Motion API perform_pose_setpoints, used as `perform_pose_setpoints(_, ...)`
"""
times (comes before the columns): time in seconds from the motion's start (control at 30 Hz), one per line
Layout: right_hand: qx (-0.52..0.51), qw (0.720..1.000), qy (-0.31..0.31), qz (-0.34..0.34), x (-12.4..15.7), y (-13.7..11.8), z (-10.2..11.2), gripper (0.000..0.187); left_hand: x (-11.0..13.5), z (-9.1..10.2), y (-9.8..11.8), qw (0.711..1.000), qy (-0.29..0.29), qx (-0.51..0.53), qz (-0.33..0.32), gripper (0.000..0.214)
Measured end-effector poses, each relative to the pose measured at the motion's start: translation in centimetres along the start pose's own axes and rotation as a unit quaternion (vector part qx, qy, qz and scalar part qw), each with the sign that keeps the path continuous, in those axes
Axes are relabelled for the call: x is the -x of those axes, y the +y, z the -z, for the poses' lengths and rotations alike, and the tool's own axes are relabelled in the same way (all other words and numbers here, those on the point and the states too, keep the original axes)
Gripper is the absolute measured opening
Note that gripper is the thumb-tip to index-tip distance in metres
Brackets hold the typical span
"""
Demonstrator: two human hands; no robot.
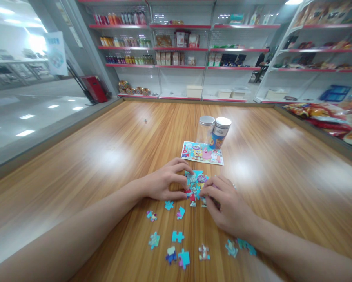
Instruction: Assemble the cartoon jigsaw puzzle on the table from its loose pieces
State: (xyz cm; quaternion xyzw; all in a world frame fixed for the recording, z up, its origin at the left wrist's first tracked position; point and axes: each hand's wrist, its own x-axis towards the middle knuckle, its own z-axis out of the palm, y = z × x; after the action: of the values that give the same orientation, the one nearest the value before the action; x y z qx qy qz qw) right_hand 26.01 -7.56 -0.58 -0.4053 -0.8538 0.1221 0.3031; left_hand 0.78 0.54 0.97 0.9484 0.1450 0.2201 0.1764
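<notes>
A: What do we have under our hands?

B: We have a half-built jigsaw puzzle (pixel 196 185) on a wooden table (pixel 105 156), right in front of us, with our two hands closed on it from either side

A: And the left hand (pixel 164 182)?

B: Its fingers (pixel 178 166) are curled and closed against the puzzle's left edge

A: The right hand (pixel 227 207)?

B: Its fingers are closed too, bent down over the right edge. We cannot tell whether they pinch a single piece, because they hide what lies beneath

A: Where are the loose pieces (pixel 178 236)?

B: They lie scattered nearer to us, apart from each other, below the puzzle and between our forearms. A few sit just beside the right wrist

A: What stands beyond the puzzle?

B: A printed cartoon card (pixel 202 153) lies flat just past it. At the card's far edge, a clear jar (pixel 205 131) and a blue canister (pixel 221 135) stand upright, side by side, both with metal-coloured lids

A: And further off?

B: We see white shelves (pixel 178 49) with red edges, stocked with goods, and snack bags (pixel 325 121) heaped at the table's right end
</notes>
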Motion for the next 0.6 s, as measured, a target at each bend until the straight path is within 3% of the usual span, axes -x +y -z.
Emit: perform_pose_setpoints(0.6,0.008,1.000,0.001,-0.004,0.04,0.05,0.00,0.021,-0.23,-0.25,0.50,0.999,0.004,-0.034,-0.005,0.015)
